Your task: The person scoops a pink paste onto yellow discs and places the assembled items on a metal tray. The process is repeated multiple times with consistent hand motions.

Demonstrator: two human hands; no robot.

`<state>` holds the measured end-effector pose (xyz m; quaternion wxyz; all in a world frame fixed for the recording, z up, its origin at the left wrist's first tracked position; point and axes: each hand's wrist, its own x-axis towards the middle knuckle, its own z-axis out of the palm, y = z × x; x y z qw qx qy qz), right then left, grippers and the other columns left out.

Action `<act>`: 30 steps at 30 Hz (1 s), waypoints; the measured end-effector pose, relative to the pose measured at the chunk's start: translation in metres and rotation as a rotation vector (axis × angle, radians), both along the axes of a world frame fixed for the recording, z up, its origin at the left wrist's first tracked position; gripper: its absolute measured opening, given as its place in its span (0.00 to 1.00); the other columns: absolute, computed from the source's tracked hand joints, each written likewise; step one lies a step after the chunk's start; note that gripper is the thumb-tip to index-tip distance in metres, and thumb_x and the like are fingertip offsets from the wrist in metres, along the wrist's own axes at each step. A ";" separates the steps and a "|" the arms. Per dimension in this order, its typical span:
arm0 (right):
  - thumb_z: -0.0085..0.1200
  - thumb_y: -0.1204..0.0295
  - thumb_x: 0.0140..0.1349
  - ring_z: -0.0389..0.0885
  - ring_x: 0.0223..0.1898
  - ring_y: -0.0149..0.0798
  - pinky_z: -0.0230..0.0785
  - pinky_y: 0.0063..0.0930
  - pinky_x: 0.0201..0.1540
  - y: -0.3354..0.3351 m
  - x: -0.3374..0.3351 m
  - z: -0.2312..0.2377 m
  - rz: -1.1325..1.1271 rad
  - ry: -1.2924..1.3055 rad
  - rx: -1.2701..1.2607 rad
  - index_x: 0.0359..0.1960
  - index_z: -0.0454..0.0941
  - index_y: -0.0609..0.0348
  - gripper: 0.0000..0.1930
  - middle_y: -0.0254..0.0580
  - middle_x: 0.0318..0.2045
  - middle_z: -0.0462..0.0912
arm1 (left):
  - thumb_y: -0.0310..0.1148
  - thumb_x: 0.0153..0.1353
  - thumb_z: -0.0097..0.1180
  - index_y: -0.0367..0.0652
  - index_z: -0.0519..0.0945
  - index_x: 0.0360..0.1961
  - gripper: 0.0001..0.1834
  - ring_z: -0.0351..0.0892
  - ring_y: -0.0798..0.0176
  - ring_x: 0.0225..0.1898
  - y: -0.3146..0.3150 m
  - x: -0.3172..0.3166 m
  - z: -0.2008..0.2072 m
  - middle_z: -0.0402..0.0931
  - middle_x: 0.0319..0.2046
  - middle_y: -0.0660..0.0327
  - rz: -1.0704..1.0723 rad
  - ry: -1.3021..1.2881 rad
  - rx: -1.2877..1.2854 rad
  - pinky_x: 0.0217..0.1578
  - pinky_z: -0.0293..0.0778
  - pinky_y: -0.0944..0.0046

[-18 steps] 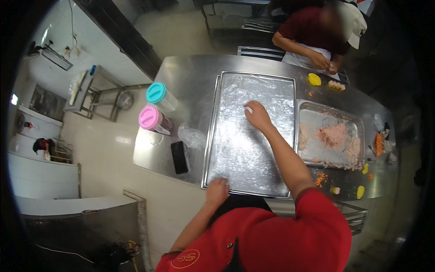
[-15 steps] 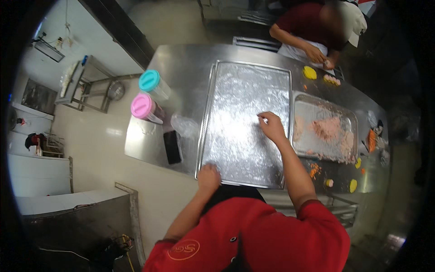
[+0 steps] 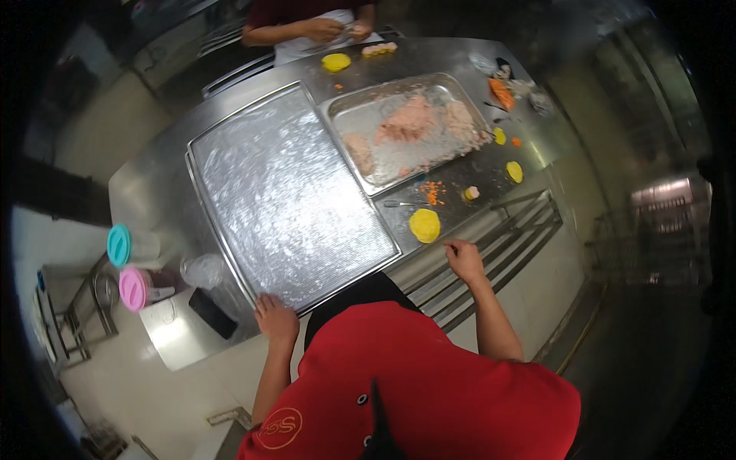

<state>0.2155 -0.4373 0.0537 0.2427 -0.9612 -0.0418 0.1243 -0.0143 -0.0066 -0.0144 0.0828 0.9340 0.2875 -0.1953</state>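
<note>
My left hand (image 3: 276,318) rests on the near corner of a large foil-lined tray (image 3: 287,192) on the steel table (image 3: 153,184). My right hand (image 3: 464,259) hovers at the table's front edge with its fingers loosely spread, holding nothing, just below a round yellow disc (image 3: 424,225). Beyond the disc stands a metal pan (image 3: 345,115) holding pink minced filling (image 3: 414,123). A spoon (image 3: 402,204) and orange bits (image 3: 433,192) lie between the pan and the disc.
Teal-lidded (image 3: 119,244) and pink-lidded (image 3: 132,288) containers, a clear cup (image 3: 203,270) and a dark phone (image 3: 213,313) sit at the table's left end. More yellow discs (image 3: 514,170) lie at right. Another person's hands (image 3: 330,29) work across the table. A wire rack (image 3: 652,238) stands at right.
My right hand has drawn back off the foil tray to the table's front edge near the yellow disc. The view has swung round; my left hand stays on the tray's near corner.
</note>
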 end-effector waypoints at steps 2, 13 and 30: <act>0.58 0.67 0.65 0.87 0.47 0.57 0.80 0.46 0.52 -0.013 -0.021 -0.014 -0.079 0.083 -0.072 0.47 0.88 0.59 0.14 0.56 0.41 0.88 | 0.46 0.65 0.60 0.32 0.71 0.69 0.37 0.54 0.43 0.76 0.006 0.002 0.001 0.63 0.73 0.45 0.007 0.026 -0.012 0.73 0.52 0.44; 0.65 0.65 0.61 0.87 0.48 0.58 0.80 0.48 0.52 -0.038 -0.008 -0.052 -0.310 0.256 -0.203 0.45 0.87 0.59 0.15 0.59 0.40 0.88 | 0.43 0.62 0.66 0.35 0.80 0.58 0.28 0.66 0.36 0.68 0.010 0.037 0.023 0.72 0.65 0.41 -0.019 -0.194 0.050 0.67 0.65 0.42; 0.64 0.71 0.61 0.81 0.55 0.56 0.78 0.47 0.56 -0.109 0.222 -0.068 0.487 0.054 -0.383 0.57 0.82 0.55 0.21 0.50 0.60 0.78 | 0.32 0.61 0.66 0.34 0.81 0.55 0.23 0.66 0.32 0.67 -0.171 0.104 0.019 0.70 0.64 0.35 0.461 -0.493 -0.003 0.68 0.64 0.42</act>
